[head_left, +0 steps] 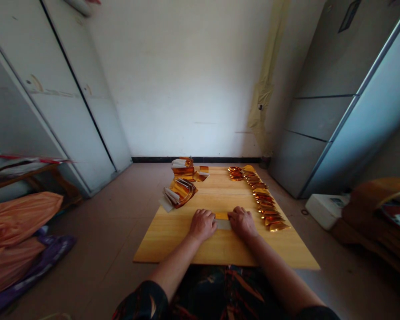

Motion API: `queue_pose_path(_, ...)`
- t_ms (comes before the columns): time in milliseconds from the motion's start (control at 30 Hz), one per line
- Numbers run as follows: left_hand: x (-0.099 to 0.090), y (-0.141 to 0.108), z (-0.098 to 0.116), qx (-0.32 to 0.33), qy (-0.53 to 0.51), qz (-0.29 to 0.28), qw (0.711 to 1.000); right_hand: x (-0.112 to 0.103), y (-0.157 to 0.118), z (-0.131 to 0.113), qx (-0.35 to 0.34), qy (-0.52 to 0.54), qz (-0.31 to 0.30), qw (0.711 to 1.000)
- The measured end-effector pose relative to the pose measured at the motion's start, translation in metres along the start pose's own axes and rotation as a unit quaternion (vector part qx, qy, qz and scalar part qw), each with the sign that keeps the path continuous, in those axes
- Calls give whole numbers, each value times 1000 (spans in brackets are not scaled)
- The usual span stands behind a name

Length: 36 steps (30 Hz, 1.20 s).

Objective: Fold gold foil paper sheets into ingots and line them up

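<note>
A small sheet of gold foil paper (223, 224) lies on the wooden board (173, 238), pale side up, with a gold strip folded over along its far edge. My left hand (202, 223) is closed at the sheet's left end, fingers curled on the folded edge. At the right end, my right hand (242, 222) is closed in the same way. My fingertips partly hide both ends of the fold. Nearest my right hand runs a row of folded gold foil pieces (266, 202). Beyond my left hand sits a fanned stack of foil sheets (180, 192).
More foil sheets (183, 171) lie at the board's far left corner. A grey refrigerator (315, 115) stands at the right, with a white box (323, 211) on the floor before it. White cabinets (73, 98) and orange cloth (20, 218) are on the left.
</note>
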<state>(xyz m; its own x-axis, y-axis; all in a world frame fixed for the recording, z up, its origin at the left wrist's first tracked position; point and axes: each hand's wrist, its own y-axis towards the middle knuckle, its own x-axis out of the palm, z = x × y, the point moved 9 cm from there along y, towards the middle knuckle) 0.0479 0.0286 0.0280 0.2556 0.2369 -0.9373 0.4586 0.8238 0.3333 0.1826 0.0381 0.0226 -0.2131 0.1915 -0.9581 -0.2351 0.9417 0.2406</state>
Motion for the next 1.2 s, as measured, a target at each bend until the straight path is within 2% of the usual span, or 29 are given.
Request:
queue_pose_path(100, -3, -3, 0, -3, -8, -5, 1000, -5, -5, -10, -85, 63, 32, 994)
queue_pose_path(167, -4, -4, 0, -6, -14, -8, 1000, -3, -11, -21, -162, 104, 26, 981)
queue_pose_path(267, -4, -4, 0, -7, -21, -12, 1000, 2, -14, -26, -203, 136, 18, 970)
queue_pose_path(467, -4, -5, -2, -9, -28, -13, 999, 10, -8, -17, -187, 159, 20, 969)
queue_pose_path(733, -6, -6, 0, -3, -20, -4, 1000, 7, -4, -19, -169, 154, 21, 973)
queue_pose_path(1033, -10, -6, -2, 9, -22, 31, 999, 4, -8, -40, -135, 84, 23, 987)
queue_pose_path(1200, 0, -3, 0, 38, -37, 3, 999, 7, -6, -48, -84, 45, 14, 995)
